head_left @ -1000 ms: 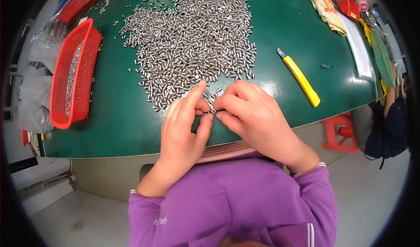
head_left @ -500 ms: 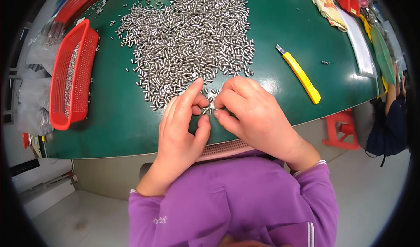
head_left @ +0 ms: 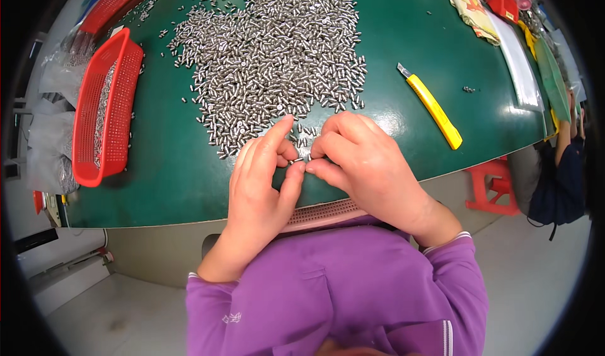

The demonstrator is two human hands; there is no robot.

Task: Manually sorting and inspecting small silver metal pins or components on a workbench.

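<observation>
Head view, what are the hands on?

Right hand [head_left: 372, 160], mid-frame: thumb and index closed on a pin [head_left: 309, 157], small, metal. Left hand [head_left: 251, 183], left of it: fingers curled, second pin [head_left: 296, 160] at the thumb tip, can't tell if gripped or just lying there

Rest of the pins?

Big pile [head_left: 271, 60], upper centre, on green table [head_left: 397, 28]. Few loose pins [head_left: 307, 131] between hands and pile

Anything else?

Red basket [head_left: 121, 110] at left, pins inside. Yellow cutter [head_left: 435, 112] right of centre, blade toward upper left
</observation>
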